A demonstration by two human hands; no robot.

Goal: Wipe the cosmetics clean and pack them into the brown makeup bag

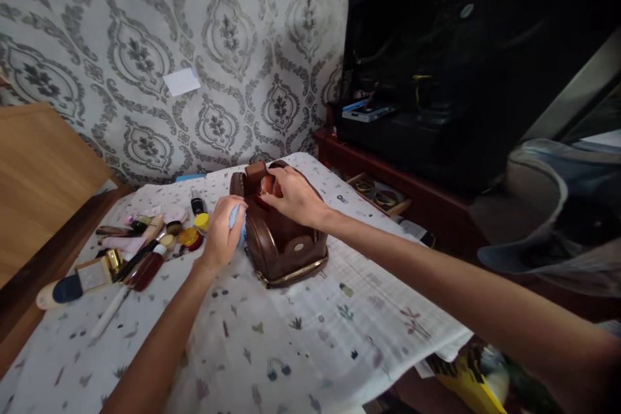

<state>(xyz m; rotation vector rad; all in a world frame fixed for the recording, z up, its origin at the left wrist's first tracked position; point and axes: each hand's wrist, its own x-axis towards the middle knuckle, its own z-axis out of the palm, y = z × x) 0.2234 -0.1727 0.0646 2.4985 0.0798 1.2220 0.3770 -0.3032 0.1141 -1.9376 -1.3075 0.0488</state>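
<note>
A small brown leather bag (284, 242) with a gold zip stands on a table covered by a white patterned cloth (301, 336). My right hand (291, 197) rests on the bag's top, fingers curled around something reddish at the opening; I cannot make out what it is. My left hand (222, 233) sits against the bag's left side, closed on a light blue object (236, 217) that is mostly hidden by the fingers.
Several cosmetics (145, 242) such as tubes, brushes, small jars and a dark red bottle lie at the left of the cloth. A wooden board (39, 174) stands at far left. A dark cabinet (436, 77) rises at the right, and clutter lies below the table's right edge.
</note>
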